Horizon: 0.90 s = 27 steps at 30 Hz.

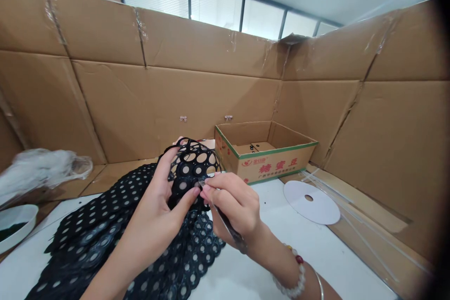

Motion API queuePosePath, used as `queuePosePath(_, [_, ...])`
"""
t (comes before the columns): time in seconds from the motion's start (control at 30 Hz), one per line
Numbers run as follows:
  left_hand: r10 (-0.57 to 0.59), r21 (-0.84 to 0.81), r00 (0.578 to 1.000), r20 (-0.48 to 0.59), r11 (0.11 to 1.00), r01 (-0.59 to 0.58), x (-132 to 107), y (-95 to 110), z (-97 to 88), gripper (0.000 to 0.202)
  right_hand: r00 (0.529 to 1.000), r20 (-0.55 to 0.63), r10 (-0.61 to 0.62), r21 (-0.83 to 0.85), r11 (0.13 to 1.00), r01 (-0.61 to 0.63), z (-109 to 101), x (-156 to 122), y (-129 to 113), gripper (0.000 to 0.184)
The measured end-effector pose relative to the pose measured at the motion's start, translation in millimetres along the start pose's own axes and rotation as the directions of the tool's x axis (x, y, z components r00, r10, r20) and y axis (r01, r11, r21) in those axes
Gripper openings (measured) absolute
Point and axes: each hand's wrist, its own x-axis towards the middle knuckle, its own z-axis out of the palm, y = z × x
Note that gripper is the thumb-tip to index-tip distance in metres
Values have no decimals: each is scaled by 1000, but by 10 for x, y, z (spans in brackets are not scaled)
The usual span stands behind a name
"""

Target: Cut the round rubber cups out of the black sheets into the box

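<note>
Head view, left hand: the left hand (154, 211) is curled, fingers gripping a raised fold of black eyelet lace (190, 253).
Head view, right hand: the right hand (232, 206) is closed, pinching a slim dark-handled tool (228, 227) against that fold; its tip is hard to make out.
Lace: it spreads over the desk (281, 253) at lower left and centre, and rises between the hands.
Wrist: a beaded bracelet (290, 274) sits on the right wrist.
Right of the hands: a cardboard box (277, 166) stands just behind them; a white paper disc (311, 201) lies further right.
Left edge: a crumpled clear plastic bag (42, 173) sits above a white bowl (16, 225).
Behind: cardboard walls (140, 98) surround the desk.
</note>
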Motion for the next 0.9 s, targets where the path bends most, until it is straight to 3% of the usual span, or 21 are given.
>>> queuePosePath(0.2, [40,80,999,-4,996,-39,32,-13,43,66,998,28,51,-30,998,-50,59,-54,31,11])
queuePosePath(0.4, [-191,-142,977,93,969,203,10,-33,95,83,992,14,124,146,981,-125,-63,90,79,9])
queuePosePath(0.53, [-293,-126,943,155,941,313,6,-47,140,87,978,15,206,4,978,-206,-68,73,120,9])
queuePosePath(0.7, [-334,-76,938,90,937,340,41,-21,155,86,963,-29,269,-29,963,-270,48,-19,155,12])
queuePosePath(0.8, [-320,-47,943,92,945,325,61,-13,157,80,896,-5,443,134,889,-438,74,-4,173,12])
queuePosePath(0.9, [-307,-33,941,145,949,314,60,-30,190,78,723,111,681,415,629,-657,50,46,239,11])
